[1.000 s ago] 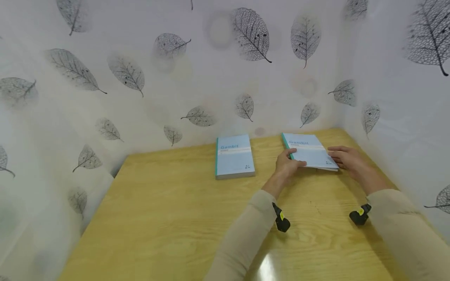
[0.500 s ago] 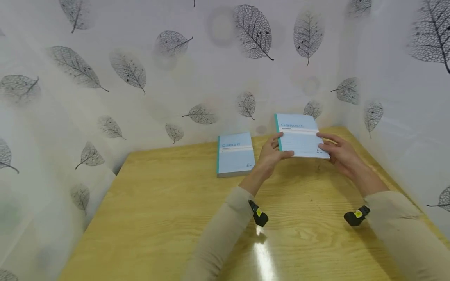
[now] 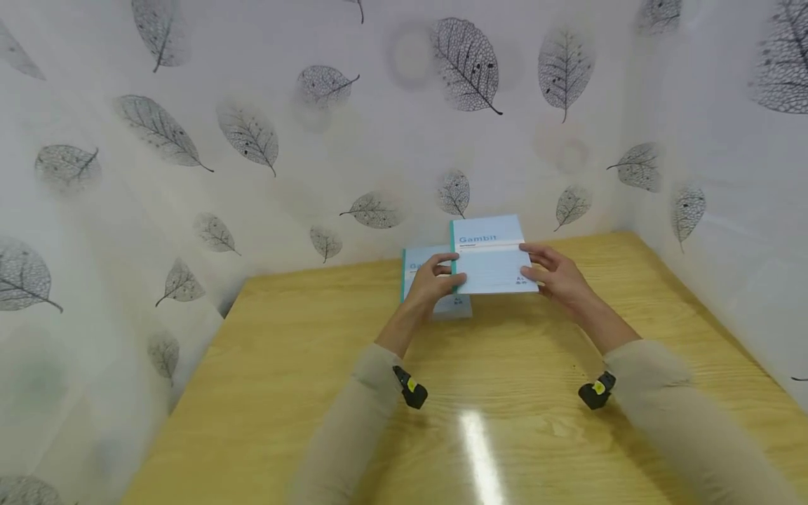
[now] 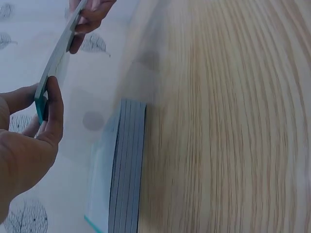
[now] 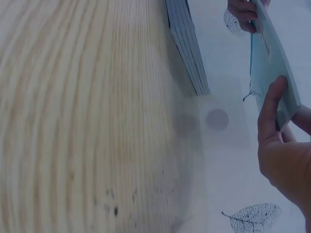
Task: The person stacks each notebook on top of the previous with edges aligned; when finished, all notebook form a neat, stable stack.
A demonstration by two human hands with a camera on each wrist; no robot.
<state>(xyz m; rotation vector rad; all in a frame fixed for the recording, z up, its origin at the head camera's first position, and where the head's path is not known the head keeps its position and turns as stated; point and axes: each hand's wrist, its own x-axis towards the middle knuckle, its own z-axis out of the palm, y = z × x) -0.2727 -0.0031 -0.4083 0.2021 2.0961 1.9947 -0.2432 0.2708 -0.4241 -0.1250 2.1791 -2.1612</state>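
A pale blue notebook (image 3: 495,263) with "Gambit" on its cover and a green spine is held up off the table between both hands. My left hand (image 3: 431,284) pinches its spine side, thumb in front. At the opposite edge my right hand (image 3: 560,279) grips it with thumb and fingers. Behind and below, partly covered by the left hand and the raised notebook, lies a stack of like notebooks (image 3: 451,308). In the left wrist view that stack (image 4: 127,165) shows several layered edges, and the held notebook (image 4: 57,56) is seen edge-on above it.
The wooden table (image 3: 284,365) reaches to a white curtain (image 3: 391,140) printed with grey leaves, which closes off the back and both sides. Small dark specks mark the table's right part. A black wrist device (image 3: 412,387) sits at the left sleeve.
Both hands have lifted the notebook off the table's right side and carried it left, so it now overlaps the stack in the head view. The stack has not moved.
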